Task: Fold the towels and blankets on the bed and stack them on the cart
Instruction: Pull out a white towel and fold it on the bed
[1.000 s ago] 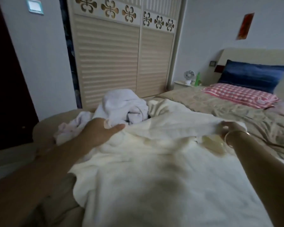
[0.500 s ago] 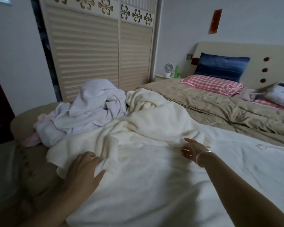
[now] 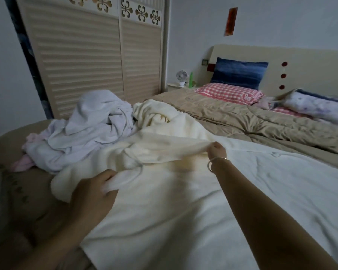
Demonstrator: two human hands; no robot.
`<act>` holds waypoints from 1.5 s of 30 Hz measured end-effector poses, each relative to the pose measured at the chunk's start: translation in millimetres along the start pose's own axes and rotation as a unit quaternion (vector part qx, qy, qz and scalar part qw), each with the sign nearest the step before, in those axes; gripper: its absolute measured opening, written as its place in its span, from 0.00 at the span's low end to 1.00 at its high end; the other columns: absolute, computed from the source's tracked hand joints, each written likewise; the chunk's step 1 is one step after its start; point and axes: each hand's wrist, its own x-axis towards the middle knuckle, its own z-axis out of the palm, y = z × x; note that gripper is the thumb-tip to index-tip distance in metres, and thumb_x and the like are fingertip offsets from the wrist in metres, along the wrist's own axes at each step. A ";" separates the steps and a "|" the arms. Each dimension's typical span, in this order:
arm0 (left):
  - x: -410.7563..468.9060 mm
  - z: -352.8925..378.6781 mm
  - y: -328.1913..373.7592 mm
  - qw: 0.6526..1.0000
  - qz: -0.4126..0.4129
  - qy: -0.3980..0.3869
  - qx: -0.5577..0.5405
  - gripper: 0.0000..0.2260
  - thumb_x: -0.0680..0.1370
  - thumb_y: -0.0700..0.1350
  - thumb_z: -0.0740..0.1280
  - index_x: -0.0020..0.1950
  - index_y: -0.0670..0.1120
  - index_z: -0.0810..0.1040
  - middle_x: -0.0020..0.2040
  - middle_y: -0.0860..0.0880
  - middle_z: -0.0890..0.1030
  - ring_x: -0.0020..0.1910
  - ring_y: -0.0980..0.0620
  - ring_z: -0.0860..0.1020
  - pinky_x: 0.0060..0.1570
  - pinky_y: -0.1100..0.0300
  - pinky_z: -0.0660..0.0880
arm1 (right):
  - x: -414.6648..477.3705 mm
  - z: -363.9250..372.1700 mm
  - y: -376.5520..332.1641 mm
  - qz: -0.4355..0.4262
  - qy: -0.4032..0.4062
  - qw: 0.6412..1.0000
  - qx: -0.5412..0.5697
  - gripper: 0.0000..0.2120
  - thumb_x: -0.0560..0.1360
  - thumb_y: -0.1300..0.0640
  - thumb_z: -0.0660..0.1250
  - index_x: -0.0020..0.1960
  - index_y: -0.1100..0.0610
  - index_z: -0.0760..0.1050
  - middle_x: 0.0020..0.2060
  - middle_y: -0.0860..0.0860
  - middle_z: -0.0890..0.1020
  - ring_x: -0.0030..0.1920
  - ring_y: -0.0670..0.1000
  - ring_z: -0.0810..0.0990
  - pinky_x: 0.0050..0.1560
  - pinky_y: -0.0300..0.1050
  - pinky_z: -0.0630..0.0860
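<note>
While the left hand (image 3: 94,190) curls its fingers round the near edge of the cream blanket (image 3: 164,221), the right hand (image 3: 217,151), one bangle (image 3: 213,164) at its wrist, pinches a fold of the same blanket further up and holds it raised. The blanket is spread over the near end of the bed (image 3: 6,145), its far part bunched. Touching it on the left sits one heap of pale towels (image 3: 86,131) with a pink cloth (image 3: 21,164) at its edge. Beyond lie a tan quilt (image 3: 261,125) and three pillows: blue pillow (image 3: 238,75), checked pillow (image 3: 228,92), flowered pillow (image 3: 318,108). The headboard (image 3: 310,61) bears three red dots. One fan (image 3: 181,76) and one green bottle (image 3: 191,79) stand beside a wardrobe (image 3: 82,65) with two slatted doors.
</note>
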 end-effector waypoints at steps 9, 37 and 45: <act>-46.8 100.8 186.5 0.942 0.122 -0.225 -0.218 0.13 0.68 0.58 0.60 0.42 0.53 0.78 0.34 0.52 0.80 0.39 0.51 0.79 0.38 0.57 0.73 | 26.3 -237.6 17.7 -0.052 0.151 0.978 -0.132 0.21 0.71 0.55 0.53 0.54 0.65 0.77 0.52 0.65 0.79 0.56 0.65 0.77 0.60 0.62 0.74; -334.2 148.2 365.5 0.850 0.258 -0.427 -0.170 0.25 0.72 0.50 0.74 0.67 0.50 0.74 0.64 0.50 0.76 0.63 0.52 0.73 0.61 0.62 0.67 | -215.9 -506.1 161.5 0.179 -0.100 0.835 -0.511 0.27 0.72 0.45 0.63 0.65 0.59 0.72 0.63 0.59 0.75 0.58 0.56 0.75 0.55 0.46 0.72; -351.7 132.8 365.2 0.866 0.305 -0.374 -0.129 0.12 0.74 0.52 0.70 0.56 0.54 0.83 0.52 0.54 0.77 0.53 0.56 0.74 0.54 0.56 0.72 | -268.9 -529.6 197.8 0.193 0.139 0.872 -0.428 0.26 0.74 0.49 0.65 0.65 0.62 0.65 0.61 0.62 0.73 0.61 0.63 0.72 0.59 0.55 0.71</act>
